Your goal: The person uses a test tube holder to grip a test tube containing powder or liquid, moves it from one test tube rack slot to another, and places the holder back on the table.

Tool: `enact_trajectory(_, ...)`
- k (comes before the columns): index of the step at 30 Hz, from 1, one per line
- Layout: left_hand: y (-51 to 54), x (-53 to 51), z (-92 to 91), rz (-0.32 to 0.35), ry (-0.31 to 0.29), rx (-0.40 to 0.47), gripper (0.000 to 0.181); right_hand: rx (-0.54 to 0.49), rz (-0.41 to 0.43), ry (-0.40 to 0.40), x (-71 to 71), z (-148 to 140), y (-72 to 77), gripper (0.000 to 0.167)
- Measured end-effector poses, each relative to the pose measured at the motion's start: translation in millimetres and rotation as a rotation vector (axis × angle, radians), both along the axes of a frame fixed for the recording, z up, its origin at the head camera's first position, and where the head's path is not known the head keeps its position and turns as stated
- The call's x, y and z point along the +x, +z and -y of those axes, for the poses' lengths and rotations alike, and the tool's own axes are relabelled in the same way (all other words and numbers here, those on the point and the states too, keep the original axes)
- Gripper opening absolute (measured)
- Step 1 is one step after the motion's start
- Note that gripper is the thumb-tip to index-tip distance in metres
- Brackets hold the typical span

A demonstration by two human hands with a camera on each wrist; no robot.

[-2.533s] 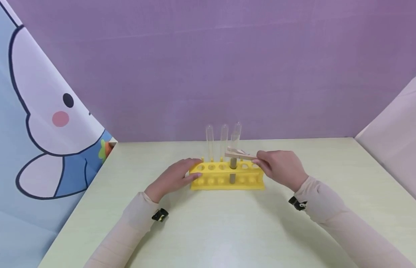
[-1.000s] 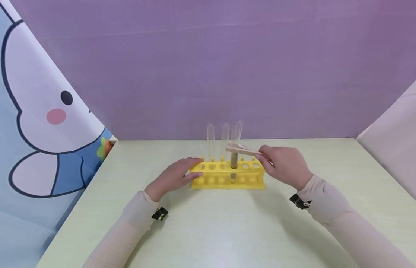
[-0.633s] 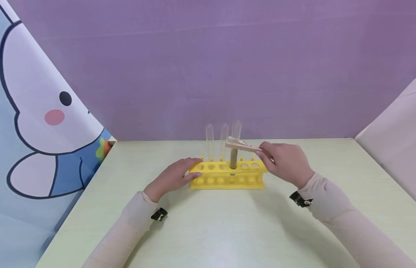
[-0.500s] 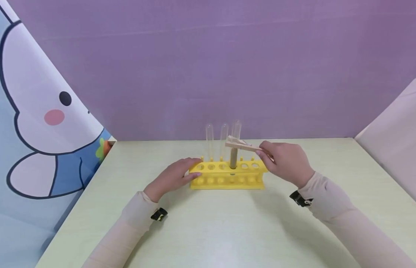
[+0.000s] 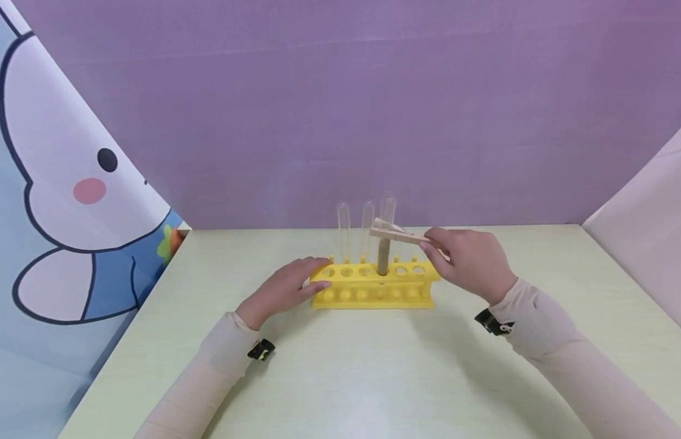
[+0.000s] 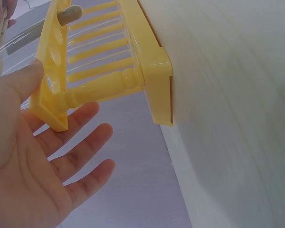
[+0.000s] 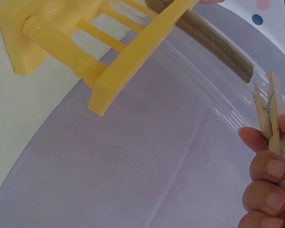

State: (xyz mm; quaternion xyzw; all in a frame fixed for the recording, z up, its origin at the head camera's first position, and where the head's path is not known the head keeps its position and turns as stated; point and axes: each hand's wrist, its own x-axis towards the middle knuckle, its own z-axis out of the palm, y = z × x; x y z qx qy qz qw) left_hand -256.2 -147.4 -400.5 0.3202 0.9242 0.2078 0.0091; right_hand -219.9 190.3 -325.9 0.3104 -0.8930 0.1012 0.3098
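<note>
The left hand [image 5: 282,291] grips the left end of the yellow rack [image 5: 373,303], its thumb and index finger on the top bar, the other fingers spread in the left wrist view. A wooden clamp [image 5: 397,235] is in the right hand [image 5: 474,259], fingers curled round its handle in the right wrist view. The clamp holds a test tube with brown-grey contents [image 7: 218,47] near its upper part. This tube stands upright through a hole of the rack, its rounded bottom [image 6: 70,15] just below the top bar and clear of the base.
Three empty test tubes, one of them [image 5: 344,228], stand upside down on pegs along the rack's back. A purple cloth [image 5: 345,110] hangs behind the pale table [image 5: 340,378]. At the left hangs a blue cloth with a cartoon print [image 5: 66,183].
The right hand has risen with the clamp and the filled tube, whose bottom has moved up from the rack's base to just under the top bar. The left hand keeps its place.
</note>
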Motion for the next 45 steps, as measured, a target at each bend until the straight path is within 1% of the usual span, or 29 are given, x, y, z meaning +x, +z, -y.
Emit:
enact_trajectory(6, 1.4, 1.5, -0.6, 0.011, 0.005, -0.003, 0.052, -0.003, -0.019, 0.003, -0.3, 0, 3.5, 0.013)
enact_trajectory(14, 4.2, 2.3, -0.6, 0.004, -0.005, -0.008, 0.053, -0.022, -0.032, 0.015, -1.4, 0, 7.6, 0.013)
enact_trajectory(22, 4.3, 2.2, -1.3, 0.004, -0.006, -0.002, 0.053, -0.031, -0.019, 0.013, -0.9, -1, 12.0, 0.01)
enact_trajectory(29, 3.7, 2.4, -1.7, 0.008, -0.008, -0.002, 0.053, -0.037, -0.029, 0.017, -0.3, -2, 16.4, 0.01)
enact_trajectory(36, 3.8, 2.6, -0.9, 0.01, -0.012, -0.003, 0.053, -0.037, -0.044, 0.025, 0.9, -3, 20.7, 0.014)
enact_trajectory(40, 3.8, 2.7, -1.1, 0.005, -0.013, -0.006, 0.053, -0.038, -0.048, 0.017, 2.0, -4, 24.4, 0.014)
enact_trajectory(45, 4.3, 3.0, -1.5, 0.018, -0.011, 0.006, 0.052, -0.025, -0.042, 0.005, 3.5, -6, 29.1, 0.019)
